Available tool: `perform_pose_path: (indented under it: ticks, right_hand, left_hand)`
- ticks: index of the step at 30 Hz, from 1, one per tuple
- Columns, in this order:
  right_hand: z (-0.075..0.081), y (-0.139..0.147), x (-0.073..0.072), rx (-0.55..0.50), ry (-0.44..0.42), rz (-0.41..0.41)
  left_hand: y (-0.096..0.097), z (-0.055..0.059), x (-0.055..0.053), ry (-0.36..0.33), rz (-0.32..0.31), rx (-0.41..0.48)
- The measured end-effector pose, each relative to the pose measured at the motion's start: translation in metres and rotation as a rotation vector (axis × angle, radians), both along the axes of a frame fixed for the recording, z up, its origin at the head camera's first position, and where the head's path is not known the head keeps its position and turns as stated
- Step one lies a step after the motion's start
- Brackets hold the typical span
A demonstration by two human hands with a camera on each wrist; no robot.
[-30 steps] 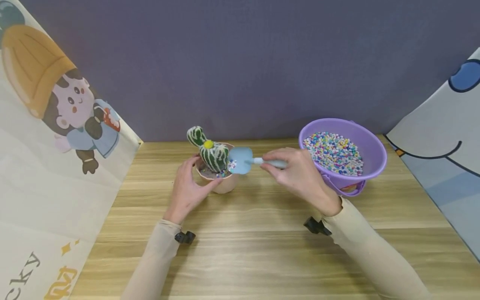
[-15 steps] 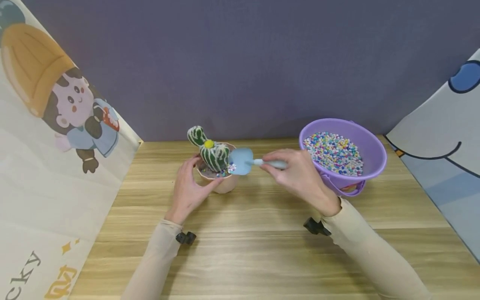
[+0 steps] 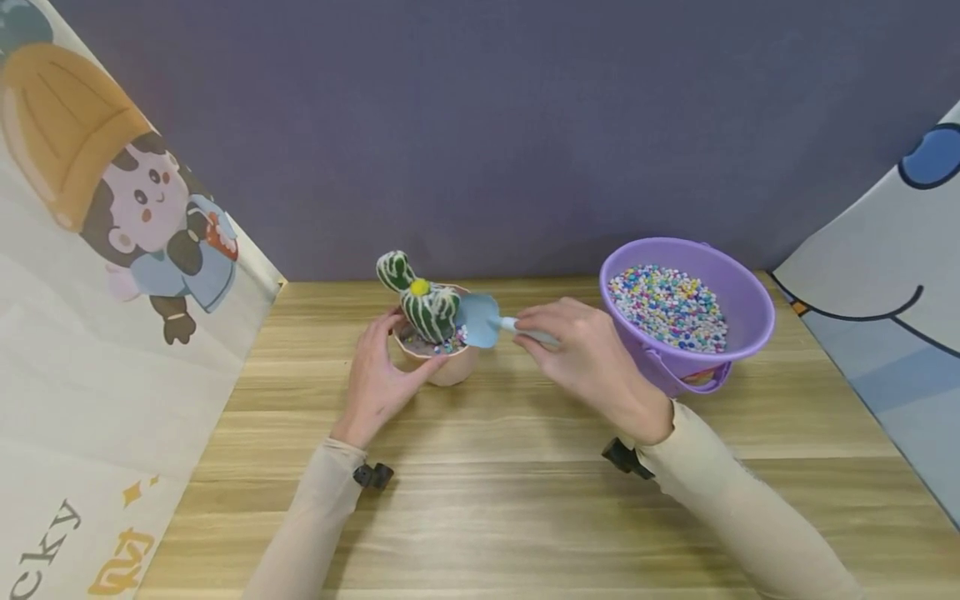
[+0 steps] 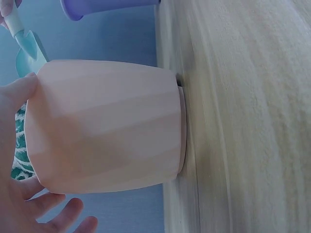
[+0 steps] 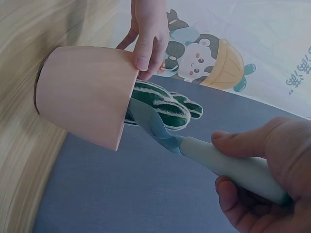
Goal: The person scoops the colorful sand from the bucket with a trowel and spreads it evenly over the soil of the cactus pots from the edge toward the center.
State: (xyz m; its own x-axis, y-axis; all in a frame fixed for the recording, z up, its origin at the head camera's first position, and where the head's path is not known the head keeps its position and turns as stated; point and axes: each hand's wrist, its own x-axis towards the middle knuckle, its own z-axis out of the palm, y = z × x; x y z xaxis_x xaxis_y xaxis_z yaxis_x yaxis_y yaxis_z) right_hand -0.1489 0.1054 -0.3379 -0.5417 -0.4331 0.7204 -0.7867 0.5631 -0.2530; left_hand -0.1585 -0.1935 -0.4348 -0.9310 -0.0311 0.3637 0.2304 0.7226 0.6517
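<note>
A pink flowerpot (image 3: 452, 371) stands upright on the table, with a green-and-white striped cactus (image 3: 431, 313) in it that bears a yellow flower. My left hand (image 3: 378, 379) holds the pot's rim, thumb at the near side and fingers on the left; the left wrist view shows the thumb (image 4: 24, 87) touching the rim. In my right hand (image 3: 592, 358) is the handle of a light-blue trowel (image 3: 482, 322), pinched between thumb and fingers. The trowel's blade tilts over the right side of the rim. Colourful beads (image 3: 453, 341) lie inside beside the cactus.
At the right stands a purple bucket (image 3: 746, 304) partly filled with small multicoloured beads (image 3: 663, 304), its handle hanging at the front. A dark grey panel (image 3: 487, 150) closes off the table's back. Printed cartoon sheets (image 3: 67, 367) rise on both sides.
The trowel's blade has tilted further, and the beads on it have slid off into the pot. My right hand has turned and shifted slightly left. The left hand keeps its hold.
</note>
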Motion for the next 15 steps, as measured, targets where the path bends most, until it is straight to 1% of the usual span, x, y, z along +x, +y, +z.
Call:
perform_pose_path:
  ticks: [7,15]
  right_hand:
    - [-0.001,0.0008,-0.0004,-0.028,0.001,0.003]
    - [-0.0058,0.0053,-0.0029,-0.063,-0.02,-0.004]
  left_hand:
    - [0.0,-0.0004,-0.0003,0.0,0.001,-0.001]
    - [0.0001,-0.0008,-0.0004,0.018,-0.001,0.0]
